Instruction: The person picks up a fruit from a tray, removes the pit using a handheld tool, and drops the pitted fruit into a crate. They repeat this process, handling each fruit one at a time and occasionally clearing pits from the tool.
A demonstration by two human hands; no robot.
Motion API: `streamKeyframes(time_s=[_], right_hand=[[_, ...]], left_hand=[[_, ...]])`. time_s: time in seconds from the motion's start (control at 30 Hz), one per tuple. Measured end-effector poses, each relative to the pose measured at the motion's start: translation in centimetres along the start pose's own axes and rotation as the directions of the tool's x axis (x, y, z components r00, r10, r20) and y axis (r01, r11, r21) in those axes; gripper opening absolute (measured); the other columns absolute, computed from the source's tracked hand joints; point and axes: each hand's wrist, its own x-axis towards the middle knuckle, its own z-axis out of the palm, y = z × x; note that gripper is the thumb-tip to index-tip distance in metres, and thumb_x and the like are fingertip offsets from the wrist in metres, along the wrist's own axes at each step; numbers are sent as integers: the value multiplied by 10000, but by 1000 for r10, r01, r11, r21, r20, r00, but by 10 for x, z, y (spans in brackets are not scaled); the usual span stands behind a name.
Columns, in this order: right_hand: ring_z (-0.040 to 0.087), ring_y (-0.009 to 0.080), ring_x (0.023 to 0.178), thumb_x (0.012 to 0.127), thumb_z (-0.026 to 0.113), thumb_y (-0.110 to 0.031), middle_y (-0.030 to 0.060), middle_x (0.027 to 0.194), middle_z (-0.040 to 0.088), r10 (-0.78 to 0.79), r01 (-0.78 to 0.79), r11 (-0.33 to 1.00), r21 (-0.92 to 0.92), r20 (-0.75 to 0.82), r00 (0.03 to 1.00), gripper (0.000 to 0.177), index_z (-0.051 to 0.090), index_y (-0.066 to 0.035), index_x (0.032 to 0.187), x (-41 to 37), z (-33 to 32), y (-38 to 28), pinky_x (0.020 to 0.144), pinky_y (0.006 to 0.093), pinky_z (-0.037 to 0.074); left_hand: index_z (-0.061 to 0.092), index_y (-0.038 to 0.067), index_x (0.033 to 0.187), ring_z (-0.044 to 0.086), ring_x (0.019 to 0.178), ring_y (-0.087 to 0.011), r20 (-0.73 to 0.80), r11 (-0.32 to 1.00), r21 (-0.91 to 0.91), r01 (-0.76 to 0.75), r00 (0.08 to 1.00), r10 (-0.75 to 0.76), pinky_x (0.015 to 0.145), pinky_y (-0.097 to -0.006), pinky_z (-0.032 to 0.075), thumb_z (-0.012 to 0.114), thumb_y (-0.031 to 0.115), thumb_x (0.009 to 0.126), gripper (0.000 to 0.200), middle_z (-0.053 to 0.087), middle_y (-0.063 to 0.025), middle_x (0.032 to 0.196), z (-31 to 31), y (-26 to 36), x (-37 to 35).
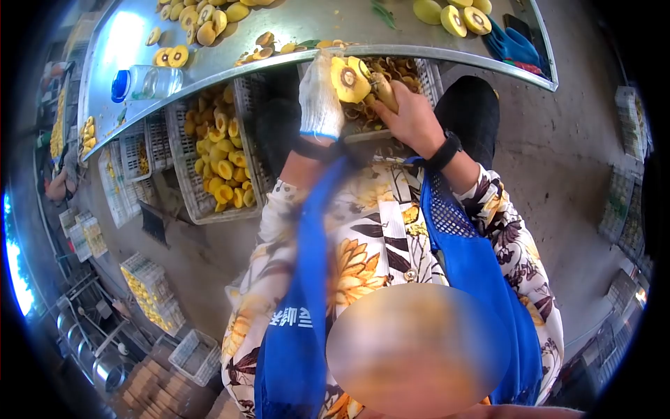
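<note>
Bottle [157,82] with a blue cap lies on its side on the metal table [307,21]. Below the edge, a pale crate [180,164] holds hollowed yellow fruit cups [225,169]. The gloved left hand [321,101] has its grip closed round a fruit half [350,82], above another crate [431,78] of scraps; the half looks light, soft, slippery, best cupped by its skin. The bare right hand [415,122] wraps a wooden-handled tool [385,94] beside it.
</note>
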Motion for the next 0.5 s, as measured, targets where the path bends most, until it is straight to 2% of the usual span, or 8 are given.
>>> streamKeyframes(time_s=[0.03, 0.13, 0.23, 0.33, 0.43, 0.5], right_hand=[[567, 440, 739, 836, 610, -269, 261, 765, 583, -59, 59, 997, -40, -9, 998, 306, 480, 4, 885, -2, 1, 1, 629, 458, 448], [562, 442, 721, 841, 596, -247, 264, 742, 576, -37, 37, 998, 46, 9, 999, 280, 464, -1, 860, -1, 6, 13, 624, 474, 437], [557, 447, 722, 844, 584, -220, 265, 722, 573, -30, 30, 1000, 2, -1, 1000, 266, 446, 5, 883, -3, 9, 16, 624, 485, 435], [558, 450, 729, 839, 574, -191, 271, 726, 574, -18, 18, 1000, 7, 5, 1000, 253, 438, 14, 894, -3, 11, 13, 633, 487, 438], [559, 454, 735, 826, 560, -157, 278, 729, 573, 12, -14, 998, 63, 42, 999, 230, 439, 25, 897, -5, 13, 11, 645, 488, 440], [561, 455, 737, 817, 552, -140, 280, 728, 573, 15, -21, 995, 93, 71, 997, 217, 446, 30, 900, -6, 15, 10, 650, 487, 442]], left_hand=[[533, -2, 1120, 577, 908, -165, 1, 999, 47, 21, 1000, -22, 800, -285, 480, 450, 273, 960, 329, 594, -82, 1013, 7, 6, -6], [532, -17, 1131, 573, 907, -152, -1, 987, 152, -54, 998, 55, 801, -276, 475, 443, 279, 962, 353, 597, -81, 1012, 10, -5, -1], [533, -28, 1144, 570, 903, -144, -17, 987, 148, -59, 998, 62, 800, -268, 469, 430, 278, 966, 369, 596, -84, 1025, 18, -8, -5], [588, -33, 1063, 552, 868, -124, -45, 980, 166, -106, 992, 115, 780, -241, 445, 475, 253, 942, 331, 606, -79, 977, 17, -13, -4], [601, -37, 1046, 557, 844, -119, -47, 939, 259, -225, 968, 245, 759, -236, 450, 482, 241, 939, 321, 617, -76, 955, 17, -21, -3], [619, -35, 1015, 564, 825, -116, -51, 938, 275, -209, 971, 232, 743, -233, 454, 488, 227, 933, 305, 628, -71, 919, 16, -17, -4]])
